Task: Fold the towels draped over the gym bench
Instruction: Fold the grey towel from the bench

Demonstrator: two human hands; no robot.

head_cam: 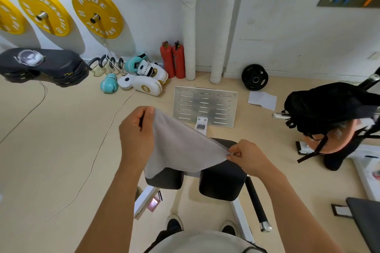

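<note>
A light grey towel [181, 148] hangs stretched in the air above the gym bench's black pads [223, 183]. My left hand [136, 131] grips its upper left corner, raised higher. My right hand [244, 155] pinches the right corner, lower and closer to the pads. The towel's bottom edge sags down over the left pad [166, 178]. The bench has a white frame and a perforated metal footplate [205, 104] at its far end.
Boxing gloves and pads [144, 78] and two red fire extinguishers [172, 59] stand by the wall. A black weight plate [255, 77] leans at the wall. A black backpack [329, 109] hangs at the right. Yellow plates [97, 12] are mounted on the wall.
</note>
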